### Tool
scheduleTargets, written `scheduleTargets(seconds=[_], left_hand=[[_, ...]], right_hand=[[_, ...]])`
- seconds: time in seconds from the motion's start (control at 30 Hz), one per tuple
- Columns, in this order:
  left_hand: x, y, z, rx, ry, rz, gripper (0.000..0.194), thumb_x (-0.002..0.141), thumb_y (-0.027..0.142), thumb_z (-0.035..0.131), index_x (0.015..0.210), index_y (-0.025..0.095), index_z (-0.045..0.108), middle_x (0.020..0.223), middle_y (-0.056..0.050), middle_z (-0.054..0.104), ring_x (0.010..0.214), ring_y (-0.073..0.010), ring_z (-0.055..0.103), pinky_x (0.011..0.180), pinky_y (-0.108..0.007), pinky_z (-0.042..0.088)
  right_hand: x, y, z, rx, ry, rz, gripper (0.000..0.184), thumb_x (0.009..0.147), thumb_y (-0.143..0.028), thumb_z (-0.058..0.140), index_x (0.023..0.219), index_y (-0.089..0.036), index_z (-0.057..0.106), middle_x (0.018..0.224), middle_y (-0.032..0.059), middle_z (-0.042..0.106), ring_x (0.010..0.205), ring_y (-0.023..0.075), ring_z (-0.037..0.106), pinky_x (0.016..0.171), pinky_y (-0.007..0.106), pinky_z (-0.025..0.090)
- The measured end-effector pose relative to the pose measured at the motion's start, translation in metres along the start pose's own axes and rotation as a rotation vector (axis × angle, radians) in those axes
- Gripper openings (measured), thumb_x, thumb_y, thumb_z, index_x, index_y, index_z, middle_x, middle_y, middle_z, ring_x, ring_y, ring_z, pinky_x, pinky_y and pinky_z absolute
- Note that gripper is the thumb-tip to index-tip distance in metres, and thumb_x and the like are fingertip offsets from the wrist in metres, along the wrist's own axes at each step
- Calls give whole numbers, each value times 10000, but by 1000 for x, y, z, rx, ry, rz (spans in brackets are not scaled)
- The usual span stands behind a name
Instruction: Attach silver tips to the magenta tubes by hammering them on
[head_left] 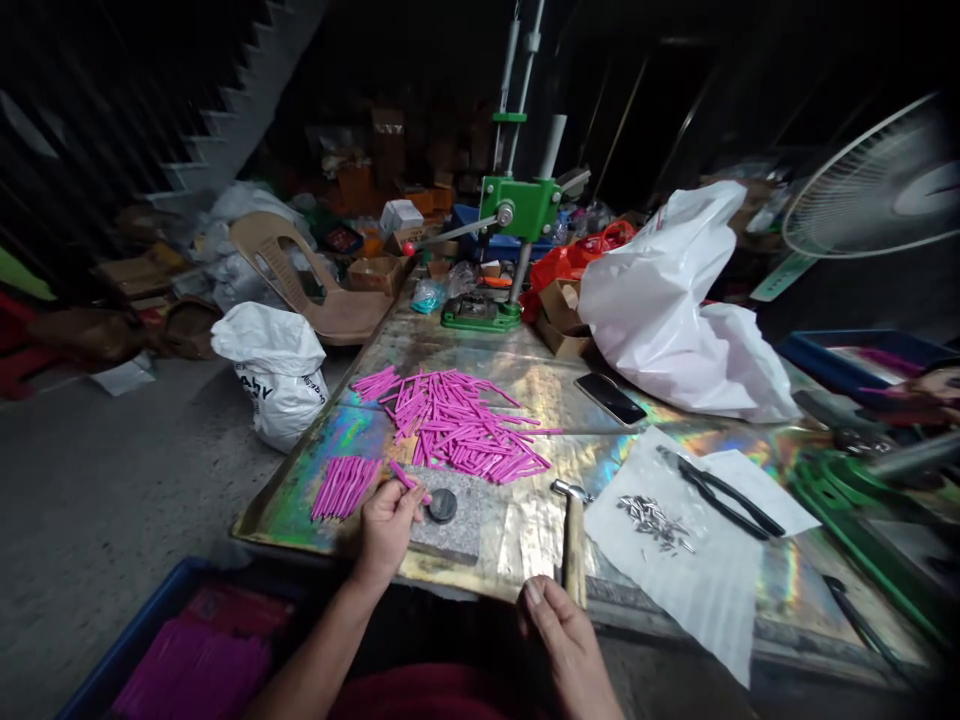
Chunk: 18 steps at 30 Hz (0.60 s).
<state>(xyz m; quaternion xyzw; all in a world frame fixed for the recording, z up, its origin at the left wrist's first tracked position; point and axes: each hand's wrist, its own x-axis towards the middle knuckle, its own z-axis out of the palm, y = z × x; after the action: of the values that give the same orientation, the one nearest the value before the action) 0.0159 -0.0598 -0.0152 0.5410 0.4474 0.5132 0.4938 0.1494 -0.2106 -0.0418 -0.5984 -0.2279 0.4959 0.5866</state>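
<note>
Left hand [390,520] closed on thin pink stick [407,479], just beside round black disc [442,505] on grey stone block [461,525]; right hand [556,625] near wooden-handled hammer [574,540], grip unclear.

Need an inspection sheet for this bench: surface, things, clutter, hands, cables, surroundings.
Surface: table shiny, stained, seamed
Things: loose pink heap; pink row at left; dark disc on stone slab; hammer; metal bits and pliers on white sheet
Clutter: phone, white bag, open carton
Hands: left hand holds pink stick beside disc; right hand near hammer handle, contents unclear
Cables: nothing seen; background dark
Surroundings: green press, fan, chair, staircase
</note>
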Motion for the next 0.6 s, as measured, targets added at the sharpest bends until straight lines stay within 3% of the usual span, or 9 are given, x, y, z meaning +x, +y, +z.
scheduleTargets(seconds=[0.43, 0.5, 0.6], left_hand=[[-3, -9, 1, 62, -35, 31, 86, 669, 239, 562, 616, 174, 579, 491, 38, 561, 453, -107, 514, 476, -201, 413], [-3, -12, -1, 113, -49, 59, 91, 689, 232, 547, 624, 176, 579, 513, 32, 565, 462, -111, 517, 485, -205, 415], [-1, -14, -4, 253, -116, 148, 113, 723, 212, 523, 640, 178, 591, 552, 19, 569, 488, -116, 520, 512, -210, 412]], right_hand=[[-1, 3, -17, -27, 57, -3, 355, 690, -527, 554, 581, -204, 453, 526, -54, 348, 470, 103, 305, 449, 232, 262], [5, -3, -30, -185, 113, -89, 367, 697, -555, 515, 582, -211, 457, 518, -48, 366, 473, 118, 343, 457, 241, 294], [20, -12, -55, -615, 230, -181, 345, 737, -544, 429, 673, -213, 503, 564, 1, 500, 551, 180, 481, 537, 281, 366]])
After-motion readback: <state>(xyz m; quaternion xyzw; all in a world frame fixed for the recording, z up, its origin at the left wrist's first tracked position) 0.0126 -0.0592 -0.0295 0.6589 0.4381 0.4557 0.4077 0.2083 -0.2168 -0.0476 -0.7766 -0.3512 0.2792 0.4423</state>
